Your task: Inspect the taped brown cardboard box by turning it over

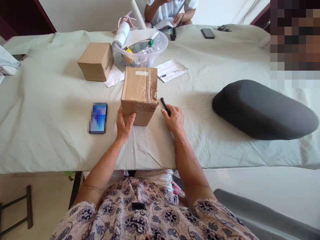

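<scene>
A brown cardboard box (pixel 140 85) stands upright on the cloth-covered table in front of me. Its right edge is crumpled and torn, and a dotted white label sits on its top. My left hand (pixel 124 125) grips the near left side of this box, thumb across the front face and fingers partly hidden along the side. To the right of the box, my right hand (pixel 174 118) is closed over the near end of a slim black pen-like tool (pixel 165 106), its far end sticking out past the thumb. Exactly what kind of tool it is, I cannot make out.
A second cardboard box (pixel 93 61) and a clear plastic basin (pixel 160 50) of rolls and packets stand behind. Paper with a pen (pixel 172 70) lies beside them. A phone (pixel 98 118) is left, a dark padded seat (pixel 267 110) right. Another person (pixel 170 13) sits opposite.
</scene>
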`<state>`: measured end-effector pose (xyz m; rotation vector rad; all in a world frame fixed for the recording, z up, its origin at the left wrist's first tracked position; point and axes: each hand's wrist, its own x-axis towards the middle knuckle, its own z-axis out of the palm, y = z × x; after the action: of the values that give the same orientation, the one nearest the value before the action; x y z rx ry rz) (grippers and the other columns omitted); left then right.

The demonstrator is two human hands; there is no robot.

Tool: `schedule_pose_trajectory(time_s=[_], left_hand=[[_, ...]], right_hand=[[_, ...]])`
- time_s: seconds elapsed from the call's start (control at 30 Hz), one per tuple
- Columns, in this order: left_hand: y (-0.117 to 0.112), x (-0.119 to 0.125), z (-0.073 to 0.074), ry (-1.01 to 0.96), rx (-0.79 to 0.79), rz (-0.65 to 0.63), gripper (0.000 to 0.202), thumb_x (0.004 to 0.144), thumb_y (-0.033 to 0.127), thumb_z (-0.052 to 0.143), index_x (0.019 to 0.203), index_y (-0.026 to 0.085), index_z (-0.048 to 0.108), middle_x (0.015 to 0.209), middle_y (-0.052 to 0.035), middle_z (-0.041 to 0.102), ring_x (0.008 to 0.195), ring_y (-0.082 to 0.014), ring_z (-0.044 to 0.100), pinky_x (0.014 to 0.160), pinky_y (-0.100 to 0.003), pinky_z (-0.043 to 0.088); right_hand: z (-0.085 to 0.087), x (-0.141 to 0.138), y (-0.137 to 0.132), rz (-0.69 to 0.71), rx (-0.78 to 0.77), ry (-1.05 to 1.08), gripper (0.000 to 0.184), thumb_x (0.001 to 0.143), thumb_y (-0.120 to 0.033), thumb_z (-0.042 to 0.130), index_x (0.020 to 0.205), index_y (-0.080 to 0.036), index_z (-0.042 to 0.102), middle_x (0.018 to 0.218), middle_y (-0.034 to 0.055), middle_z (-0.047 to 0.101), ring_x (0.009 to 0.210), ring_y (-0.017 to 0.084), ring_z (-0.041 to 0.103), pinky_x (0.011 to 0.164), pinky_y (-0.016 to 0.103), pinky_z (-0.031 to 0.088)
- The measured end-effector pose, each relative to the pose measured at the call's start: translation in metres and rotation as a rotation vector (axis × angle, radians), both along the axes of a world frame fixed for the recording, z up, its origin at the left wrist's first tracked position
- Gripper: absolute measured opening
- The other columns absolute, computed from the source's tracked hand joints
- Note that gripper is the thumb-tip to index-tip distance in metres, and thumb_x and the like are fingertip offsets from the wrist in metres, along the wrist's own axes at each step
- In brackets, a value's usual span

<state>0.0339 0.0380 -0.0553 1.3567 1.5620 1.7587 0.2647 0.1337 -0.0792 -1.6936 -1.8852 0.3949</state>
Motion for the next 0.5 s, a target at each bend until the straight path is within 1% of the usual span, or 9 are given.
schedule_pose_trajectory(time_s=[0.17, 0.37, 0.5], left_hand=[[0.0005, -0.0002, 0.0001, -0.005, 0.035, -0.011, 0.072, 0.089, 0.072, 0.061, 0.139, 0.021, 0.053, 0.139, -0.0158, 0.064, 0.132, -0.0292, 0.062, 0.113, -0.044, 0.049], [0.0009, -0.0005, 0.0, -0.006, 0.013, -0.014, 0.071, 0.089, 0.073, 0.061, 0.138, 0.022, 0.054, 0.14, -0.0149, 0.063, 0.132, -0.0293, 0.061, 0.114, -0.046, 0.048], [-0.0004, -0.0006, 0.001, 0.006, 0.013, -0.02, 0.075, 0.09, 0.072, 0.06, 0.143, 0.021, 0.051, 0.142, -0.016, 0.062, 0.133, -0.03, 0.061, 0.112, -0.046, 0.049]], right_hand=[[0.0003, -0.0001, -0.0018, -0.002, 0.001, -0.003, 0.061, 0.097, -0.065, 0.041, 0.132, -0.022, 0.068, 0.129, 0.0178, 0.071, 0.12, 0.036, 0.06, 0.105, 0.056, 0.046], [0.0013, 0.0004, -0.0008, -0.002, -0.016, -0.013, 0.063, 0.096, -0.066, 0.041, 0.132, -0.022, 0.068, 0.131, 0.0172, 0.071, 0.12, 0.036, 0.061, 0.105, 0.055, 0.046], [0.002, 0.0004, -0.0004, -0.001, -0.004, -0.013, 0.063, 0.097, -0.065, 0.039, 0.131, -0.021, 0.068, 0.13, 0.0181, 0.071, 0.119, 0.036, 0.062, 0.104, 0.055, 0.047]])
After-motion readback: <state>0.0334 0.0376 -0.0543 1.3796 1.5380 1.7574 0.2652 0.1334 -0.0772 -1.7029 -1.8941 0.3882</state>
